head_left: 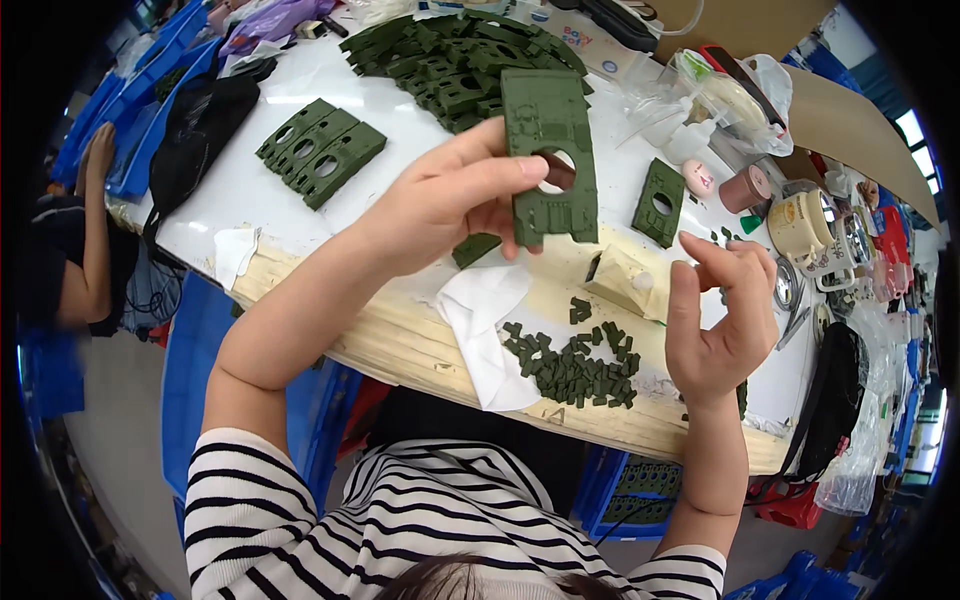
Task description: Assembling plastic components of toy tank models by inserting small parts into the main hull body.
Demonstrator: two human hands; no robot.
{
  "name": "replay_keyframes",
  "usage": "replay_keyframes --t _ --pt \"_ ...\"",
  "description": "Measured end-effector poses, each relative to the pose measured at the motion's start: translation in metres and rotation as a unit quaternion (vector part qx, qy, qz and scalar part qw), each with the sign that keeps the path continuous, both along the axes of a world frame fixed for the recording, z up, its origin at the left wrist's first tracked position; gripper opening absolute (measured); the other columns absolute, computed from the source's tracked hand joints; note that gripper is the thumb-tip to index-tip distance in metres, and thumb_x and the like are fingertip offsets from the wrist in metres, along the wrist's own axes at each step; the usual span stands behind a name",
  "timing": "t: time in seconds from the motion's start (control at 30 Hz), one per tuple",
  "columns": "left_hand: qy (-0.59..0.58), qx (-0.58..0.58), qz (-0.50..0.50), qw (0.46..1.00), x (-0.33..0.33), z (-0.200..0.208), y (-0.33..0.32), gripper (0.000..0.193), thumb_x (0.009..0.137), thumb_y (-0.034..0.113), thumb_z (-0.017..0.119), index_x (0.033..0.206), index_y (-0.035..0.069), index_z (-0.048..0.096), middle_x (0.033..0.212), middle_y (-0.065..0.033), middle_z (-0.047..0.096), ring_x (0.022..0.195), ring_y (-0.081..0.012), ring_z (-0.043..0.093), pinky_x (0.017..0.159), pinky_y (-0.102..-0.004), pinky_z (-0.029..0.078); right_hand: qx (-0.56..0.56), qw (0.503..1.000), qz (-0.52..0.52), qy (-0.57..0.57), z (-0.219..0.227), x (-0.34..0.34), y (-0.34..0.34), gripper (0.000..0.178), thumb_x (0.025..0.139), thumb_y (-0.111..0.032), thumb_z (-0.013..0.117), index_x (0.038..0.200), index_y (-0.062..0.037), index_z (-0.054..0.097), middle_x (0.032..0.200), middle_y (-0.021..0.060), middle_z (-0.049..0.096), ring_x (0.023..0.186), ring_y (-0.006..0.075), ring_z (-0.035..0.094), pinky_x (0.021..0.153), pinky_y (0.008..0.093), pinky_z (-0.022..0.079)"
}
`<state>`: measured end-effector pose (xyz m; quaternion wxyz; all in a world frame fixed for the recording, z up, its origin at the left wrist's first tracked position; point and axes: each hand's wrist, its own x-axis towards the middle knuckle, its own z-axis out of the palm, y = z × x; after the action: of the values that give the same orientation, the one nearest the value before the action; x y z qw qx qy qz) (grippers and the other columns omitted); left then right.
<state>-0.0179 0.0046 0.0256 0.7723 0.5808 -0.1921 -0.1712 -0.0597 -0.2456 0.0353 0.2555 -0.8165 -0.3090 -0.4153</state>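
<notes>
My left hand (435,205) holds up a dark green plastic model hull plate (548,110) with a round hole, thumb at the hole's edge and fingers behind. My right hand (725,325) is raised over the right of the table, fingers loosely curled, with a gap between thumb and index finger; nothing shows in it. Just beyond it lies another green hull plate (660,203) with a round hole. Below the held plate are a cream-coloured block (628,283) and a pile of small green plastic pieces (585,370). Part of another green piece (475,249) shows beneath my left hand.
A heap of green plates (440,60) fills the table's far side. Several joined plates (320,152) lie at left. A white cloth (487,330) hangs over the near edge. Thread spool (745,188), mug (800,225) and plastic bags crowd the right. Another person's arm (95,225) shows far left.
</notes>
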Motion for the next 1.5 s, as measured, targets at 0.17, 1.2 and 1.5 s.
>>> replay_keyframes --t 0.17,1.2,1.5 --pt "-0.033 0.189 0.101 0.976 -0.011 0.006 0.077 0.047 0.095 0.028 0.055 0.132 0.0 0.046 0.105 -0.0172 0.068 0.065 -0.0121 0.065 0.05 -0.02 0.047 0.004 1.0 -0.02 0.018 -0.004 0.001 -0.002 0.011 0.078 -0.002 0.072 0.088 -0.0051 0.071 0.058 -0.0012 0.051 0.053 0.0126 0.046 0.083 0.0361 0.044" --pt "-0.209 0.536 0.235 0.783 -0.036 -0.03 0.087 0.084 0.077 0.035 0.08 0.143 0.006 0.038 0.109 -0.0136 0.052 0.086 -0.0203 0.05 0.068 -0.0305 0.05 -0.057 0.998 -0.016 0.004 0.0 -0.006 0.008 0.004 0.082 -0.002 0.07 0.085 -0.0037 0.07 0.062 -0.0006 0.058 0.054 0.0118 0.048 0.089 0.0371 0.043" --pt "-0.366 0.523 0.29 0.713 -0.053 -0.022 0.049 0.064 0.076 0.023 0.078 0.129 0.003 0.049 0.11 -0.014 0.059 0.106 -0.0296 0.053 0.091 -0.0386 0.044 -0.06 0.998 -0.018 0.014 0.001 -0.006 0.007 0.004 0.081 -0.003 0.07 0.085 -0.0046 0.07 0.061 -0.0009 0.057 0.054 0.0116 0.048 0.091 0.0366 0.043"
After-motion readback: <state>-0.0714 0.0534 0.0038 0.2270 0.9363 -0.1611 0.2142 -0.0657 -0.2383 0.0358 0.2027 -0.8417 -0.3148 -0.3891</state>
